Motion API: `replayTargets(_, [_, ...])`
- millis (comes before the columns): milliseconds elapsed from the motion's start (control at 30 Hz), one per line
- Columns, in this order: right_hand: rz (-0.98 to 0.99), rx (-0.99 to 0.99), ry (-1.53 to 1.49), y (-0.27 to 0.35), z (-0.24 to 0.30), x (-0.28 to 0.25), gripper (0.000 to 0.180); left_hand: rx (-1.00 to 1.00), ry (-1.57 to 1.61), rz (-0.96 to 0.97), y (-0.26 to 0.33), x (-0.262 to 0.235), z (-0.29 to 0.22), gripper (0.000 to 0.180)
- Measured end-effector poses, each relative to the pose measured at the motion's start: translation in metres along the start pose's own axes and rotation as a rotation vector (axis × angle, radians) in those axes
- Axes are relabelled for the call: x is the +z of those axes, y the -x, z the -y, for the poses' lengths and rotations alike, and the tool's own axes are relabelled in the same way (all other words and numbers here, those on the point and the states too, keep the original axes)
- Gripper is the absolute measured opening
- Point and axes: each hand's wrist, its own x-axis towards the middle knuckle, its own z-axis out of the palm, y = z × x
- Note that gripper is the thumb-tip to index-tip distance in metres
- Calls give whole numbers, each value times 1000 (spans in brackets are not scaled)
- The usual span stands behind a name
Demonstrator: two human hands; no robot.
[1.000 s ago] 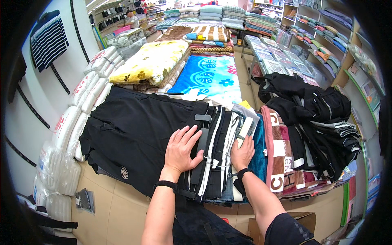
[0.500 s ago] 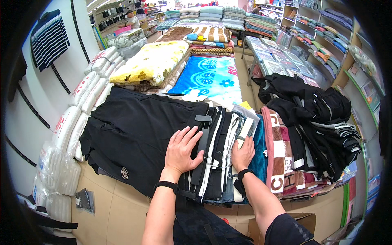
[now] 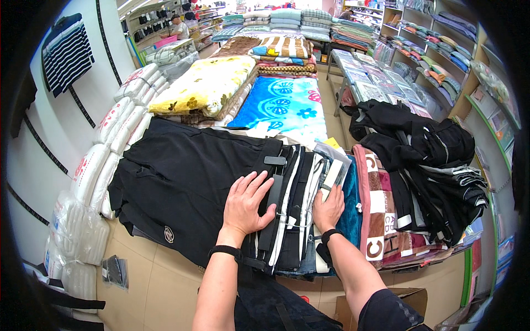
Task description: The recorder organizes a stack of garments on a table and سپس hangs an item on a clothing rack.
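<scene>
A pair of black trousers (image 3: 187, 174) lies flat on top of a pile. Its waist end is held by a black clip hanger (image 3: 274, 190). My left hand (image 3: 249, 205) rests on the trousers' waist beside that hanger, fingers spread. To its right, several more trousers with black and white stripes (image 3: 295, 212) lie overlapped, waists facing right, with a metal hanger hook (image 3: 295, 223) across them. My right hand (image 3: 329, 208) lies at their right edge, against jeans and a pale hanger (image 3: 331, 173). Its fingers are extended and grip nothing visible.
A teal blanket (image 3: 351, 204) and a patterned pink-brown blanket (image 3: 379, 212) lie right of the pile, under more dark clothes (image 3: 417, 138). Folded yellow (image 3: 204, 83) and blue (image 3: 279, 107) blankets sit beyond. White wrapped bundles (image 3: 91, 171) line the left. A cardboard box (image 3: 406, 300) is below.
</scene>
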Motion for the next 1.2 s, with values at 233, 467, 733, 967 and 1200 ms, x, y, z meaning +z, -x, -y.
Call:
replayTargets(233, [-1, -4, 3, 0, 0, 1, 69, 1, -2, 0, 0, 0, 0, 62])
replayTargets(467, [-1, -6, 5, 0, 0, 0, 69, 0, -12, 5, 0, 0, 0, 61])
replayTargets(733, [-7, -4, 1, 0, -1, 1, 70, 2, -15, 3, 0, 0, 0, 61])
replayTargets(967, [-10, -5, -1, 0, -1, 2, 69, 1, -15, 6, 1, 0, 1, 60])
replayTargets(1200, [-18, -5, -3, 0, -2, 2, 69, 3, -16, 7, 0, 1, 0, 60])
